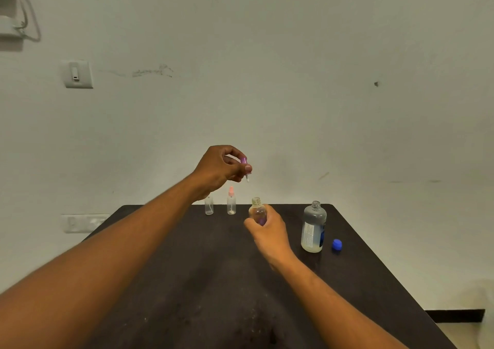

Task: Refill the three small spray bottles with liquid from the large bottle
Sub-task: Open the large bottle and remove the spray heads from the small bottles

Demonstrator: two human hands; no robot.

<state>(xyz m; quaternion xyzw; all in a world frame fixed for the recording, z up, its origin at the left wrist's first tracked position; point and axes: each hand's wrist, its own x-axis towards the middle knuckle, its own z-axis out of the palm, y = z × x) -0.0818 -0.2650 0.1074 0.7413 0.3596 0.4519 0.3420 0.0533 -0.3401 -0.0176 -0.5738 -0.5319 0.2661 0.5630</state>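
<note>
Three small spray bottles, centre of frame. One, round-bodied and uncapped (258,212), is gripped in the right hand (268,232), fingers wrapped around its lower body, above the dark surface (213,281). Its purple spray top (245,165) is pinched in the fingers of the left hand (219,169), raised above the open neck, tube end pointing down. Two slim clear bottles stand at the surface's far edge: one topless (209,206), one with a pink top (231,201). Large bottle (313,228), uncapped, upright at right of centre; blue cap (336,245) just beside it, further right.
</note>
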